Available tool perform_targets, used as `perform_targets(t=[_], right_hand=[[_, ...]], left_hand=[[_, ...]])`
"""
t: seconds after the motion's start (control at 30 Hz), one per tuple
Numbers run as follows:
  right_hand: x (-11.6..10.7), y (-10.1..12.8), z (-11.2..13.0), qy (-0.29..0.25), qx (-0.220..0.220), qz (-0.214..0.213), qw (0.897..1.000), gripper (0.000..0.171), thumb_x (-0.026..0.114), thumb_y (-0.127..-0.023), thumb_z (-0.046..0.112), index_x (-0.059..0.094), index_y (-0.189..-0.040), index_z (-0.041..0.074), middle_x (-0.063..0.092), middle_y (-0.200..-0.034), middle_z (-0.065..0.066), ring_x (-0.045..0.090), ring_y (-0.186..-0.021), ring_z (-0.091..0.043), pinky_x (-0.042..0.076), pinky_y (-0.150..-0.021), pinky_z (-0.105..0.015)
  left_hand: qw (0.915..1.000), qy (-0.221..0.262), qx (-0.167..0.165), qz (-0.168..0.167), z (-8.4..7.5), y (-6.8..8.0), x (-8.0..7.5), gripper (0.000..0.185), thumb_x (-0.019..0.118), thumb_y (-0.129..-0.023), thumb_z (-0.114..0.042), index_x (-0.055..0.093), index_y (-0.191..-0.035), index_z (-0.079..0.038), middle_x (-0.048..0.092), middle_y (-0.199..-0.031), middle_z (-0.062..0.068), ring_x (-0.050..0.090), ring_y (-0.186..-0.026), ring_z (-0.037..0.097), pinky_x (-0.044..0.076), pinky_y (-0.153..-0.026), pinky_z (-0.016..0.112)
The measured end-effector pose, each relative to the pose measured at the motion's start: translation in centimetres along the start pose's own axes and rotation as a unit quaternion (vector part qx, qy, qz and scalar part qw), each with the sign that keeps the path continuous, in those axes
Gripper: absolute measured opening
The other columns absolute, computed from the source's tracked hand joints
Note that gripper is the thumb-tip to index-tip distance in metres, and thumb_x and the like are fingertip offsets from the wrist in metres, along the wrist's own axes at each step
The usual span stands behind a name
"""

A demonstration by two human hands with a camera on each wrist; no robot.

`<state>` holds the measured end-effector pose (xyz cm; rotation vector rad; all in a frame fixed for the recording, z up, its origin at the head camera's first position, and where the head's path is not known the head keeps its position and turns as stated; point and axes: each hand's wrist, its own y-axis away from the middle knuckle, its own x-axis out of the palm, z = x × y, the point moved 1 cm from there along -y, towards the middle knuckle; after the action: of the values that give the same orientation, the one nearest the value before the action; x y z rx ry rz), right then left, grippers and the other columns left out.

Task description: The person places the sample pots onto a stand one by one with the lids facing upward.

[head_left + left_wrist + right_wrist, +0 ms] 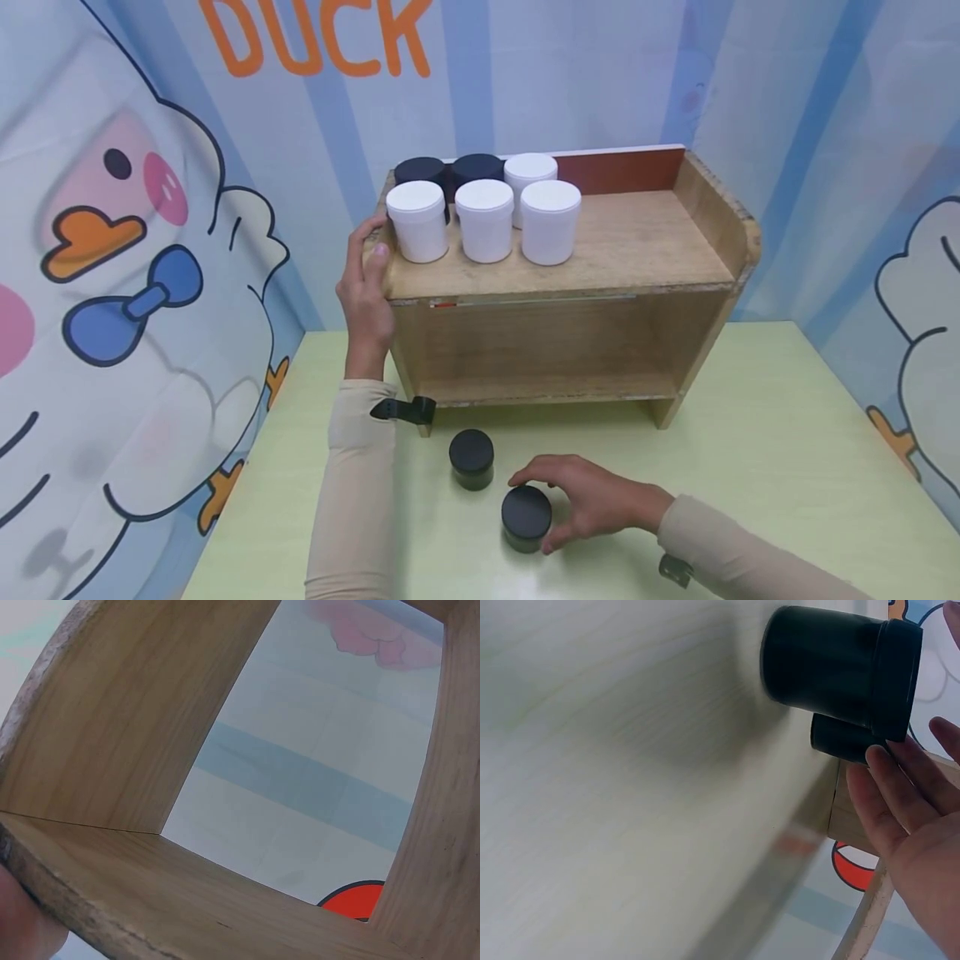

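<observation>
My left hand (366, 292) grips the left end panel of a small wooden shelf (562, 287), thumb at the front and fingers toward the back. In the left wrist view only a blurred bit of that hand shows at the lower left, beside the shelf's boards (112, 712). On the table, my right hand (592, 497) spreads its thumb and fingers about a black lidded jar (527, 517). In the right wrist view its fingers (900, 787) are fairly straight by the lid, and a gap parts the thumb from it. A second black jar (472, 458) stands just behind.
On the shelf's top board stand several white lidded jars (550, 223) at the left and middle, with two black jars (421, 169) behind them. The lower tier has a side wall at each end. A printed duck curtain (585, 75) hangs behind the pale green table (735, 483).
</observation>
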<state>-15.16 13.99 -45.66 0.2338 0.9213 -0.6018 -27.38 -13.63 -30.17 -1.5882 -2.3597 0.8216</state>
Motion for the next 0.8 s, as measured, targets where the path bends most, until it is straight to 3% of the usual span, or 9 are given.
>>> perform_targets(t=[0.4,0.8], right_hand=[[0.3,0.2,-0.1,0.012,-0.025,-0.02,0.999,0.071,0.09,-0.071,0.03,0.06,-0.132,0.01,0.067,-0.125,0.0,0.063,-0.112,-0.012,0.054,-0.089,-0.026],[1.2,0.5,-0.9,-0.02,0.009,-0.014,1.0,0.072,0.09,-0.072,0.028,0.058,-0.134,0.011,0.066,-0.129,0.002,0.062,-0.116,-0.011,0.055,-0.09,-0.027]], left_hand=[[1.0,-0.002,0.001,-0.003,0.1,0.0,0.0,0.045,0.04,-0.097,-0.043,0.054,-0.139,-0.033,0.049,-0.154,-0.007,0.04,-0.147,0.016,0.027,-0.122,0.051],[1.0,-0.004,0.005,-0.002,0.0,0.0,0.0,0.046,0.04,-0.098,-0.043,0.054,-0.139,-0.031,0.05,-0.154,-0.005,0.04,-0.147,0.016,0.027,-0.122,0.051]])
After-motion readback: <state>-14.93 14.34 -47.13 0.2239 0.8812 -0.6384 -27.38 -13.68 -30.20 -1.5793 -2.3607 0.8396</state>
